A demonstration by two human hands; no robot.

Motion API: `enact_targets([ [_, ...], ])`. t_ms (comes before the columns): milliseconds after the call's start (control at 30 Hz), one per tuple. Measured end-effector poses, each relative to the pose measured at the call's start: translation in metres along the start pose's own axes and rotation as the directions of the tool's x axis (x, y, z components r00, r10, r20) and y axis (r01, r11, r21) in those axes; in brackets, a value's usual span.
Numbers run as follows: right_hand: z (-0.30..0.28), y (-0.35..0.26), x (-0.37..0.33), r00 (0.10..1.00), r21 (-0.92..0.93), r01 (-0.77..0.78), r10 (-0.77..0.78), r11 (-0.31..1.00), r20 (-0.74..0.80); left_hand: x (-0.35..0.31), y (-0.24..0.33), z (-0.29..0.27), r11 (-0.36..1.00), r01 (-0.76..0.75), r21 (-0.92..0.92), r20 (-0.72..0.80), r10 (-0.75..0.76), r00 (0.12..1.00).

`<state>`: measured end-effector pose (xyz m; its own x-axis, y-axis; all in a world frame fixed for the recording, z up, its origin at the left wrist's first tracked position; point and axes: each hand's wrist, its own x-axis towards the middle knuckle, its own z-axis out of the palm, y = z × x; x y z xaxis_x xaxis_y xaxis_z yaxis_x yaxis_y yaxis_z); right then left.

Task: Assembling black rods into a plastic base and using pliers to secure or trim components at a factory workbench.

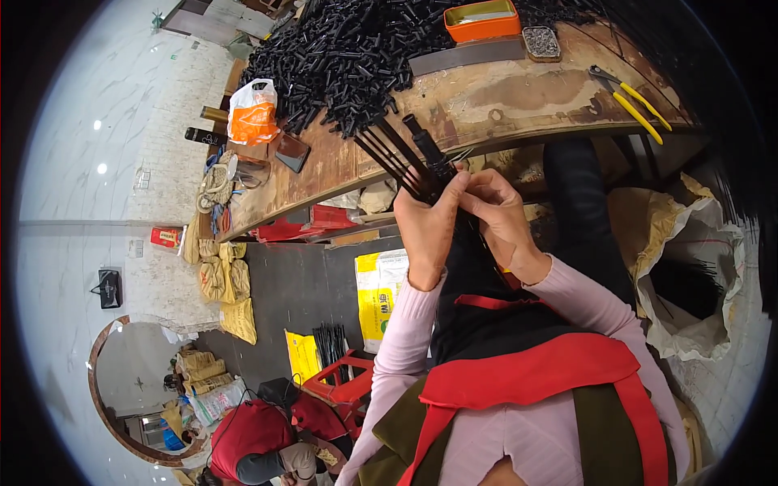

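Two hands, left hand (427, 231) and right hand (496, 212), closed together on one bundle of thin black rods (397, 155), at least four rods showing above the grip. Beyond the grip: one heap of short black tubes (340, 57), too many to count; one orange tray (483, 19); one small dish of metal bits (541, 42). Right of the grip: one pair of yellow-handled pliers (636, 101). Left of the grip: one orange-and-white bag (253, 112).
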<state>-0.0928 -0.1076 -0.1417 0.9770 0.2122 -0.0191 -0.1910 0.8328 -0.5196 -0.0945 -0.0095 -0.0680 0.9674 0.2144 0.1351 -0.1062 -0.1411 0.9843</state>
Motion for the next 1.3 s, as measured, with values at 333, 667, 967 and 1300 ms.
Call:
enact_targets([
  [333, -0.004, -0.003, 0.004, 0.997, 0.092, -0.001, 0.007, 0.996, -0.073, 0.003, -0.008, -0.003, 0.947, 0.133, -0.291, 0.104, -0.107, 0.989],
  [667, 0.005, 0.001, -0.01, 0.991, 0.001, 0.066, -0.065, 0.998, -0.119, 0.003, -0.004, -0.005, 0.982, 0.091, -0.164, 0.138, -0.069, 0.988],
  [967, -0.008, 0.0, -0.009, 0.994, -0.078, -0.097, 0.101, 0.992, 0.043, -0.007, 0.004, -0.007, 0.966, -0.093, 0.242, 0.174, 0.051, 0.983],
  [1300, -0.016, -0.001, -0.012, 0.903, 0.208, -0.384, 0.319, 0.9, 0.286, -0.019, 0.008, -0.005, 0.934, -0.198, 0.297, 0.142, 0.162, 0.976],
])
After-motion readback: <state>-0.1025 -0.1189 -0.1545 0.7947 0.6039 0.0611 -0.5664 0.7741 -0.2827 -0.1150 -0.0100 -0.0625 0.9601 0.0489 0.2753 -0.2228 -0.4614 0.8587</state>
